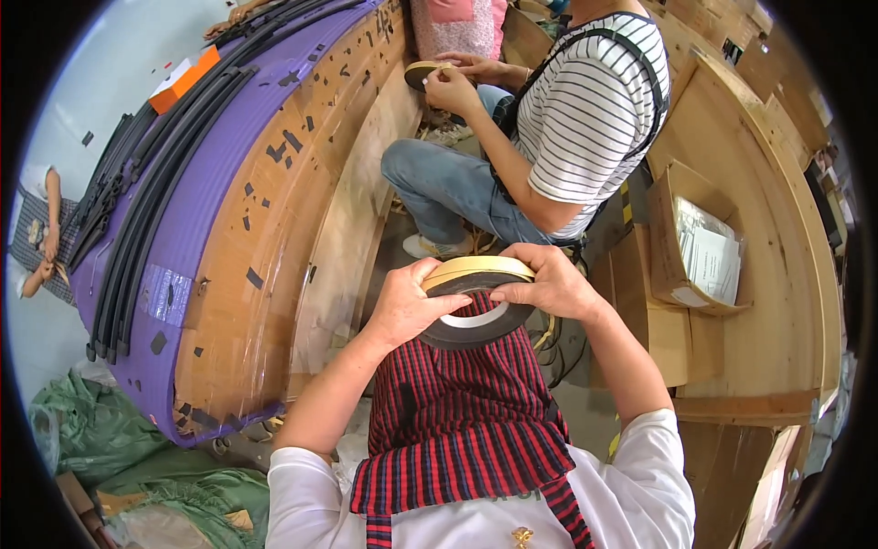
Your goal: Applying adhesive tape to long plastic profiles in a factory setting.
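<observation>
Between my two hands, over the lap of my red-and-black striped apron, is a large roll of tape, dark on its flat side, with a yellowish outer edge and a pale inner ring. My left hand grips its left side, the thumb lying across the dark face. On the opposite side my right hand holds the rim, its thumb pointing inward toward the other thumb. The fingertips of both hands are hidden behind the roll.
To the left stands a purple-covered bench with long black strips and an orange-white box. A person in a striped shirt sits ahead, holding a similar roll. An open carton is at right; green bags lie lower left.
</observation>
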A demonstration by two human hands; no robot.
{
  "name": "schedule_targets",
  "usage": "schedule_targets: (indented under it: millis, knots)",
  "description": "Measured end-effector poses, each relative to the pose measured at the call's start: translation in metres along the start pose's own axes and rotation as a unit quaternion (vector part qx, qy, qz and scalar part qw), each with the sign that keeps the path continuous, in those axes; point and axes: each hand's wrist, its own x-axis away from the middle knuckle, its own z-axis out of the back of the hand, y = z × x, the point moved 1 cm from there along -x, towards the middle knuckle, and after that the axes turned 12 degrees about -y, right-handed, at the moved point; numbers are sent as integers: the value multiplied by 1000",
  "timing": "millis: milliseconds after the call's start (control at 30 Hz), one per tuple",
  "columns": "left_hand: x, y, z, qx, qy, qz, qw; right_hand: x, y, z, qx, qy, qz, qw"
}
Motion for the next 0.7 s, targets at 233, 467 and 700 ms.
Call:
schedule_targets:
  millis: [233,467,700]
  knots:
    - [8,9,10,169,-79,30,982,4,0,2,-67,1,19,998]
    - [28,-46,-11,387,-65,95,915,18,41,-22,-88,8,-36,995]
    - [64,-109,-37,396,-49,145,906,38,102,-58,-298,-47,-165,939]
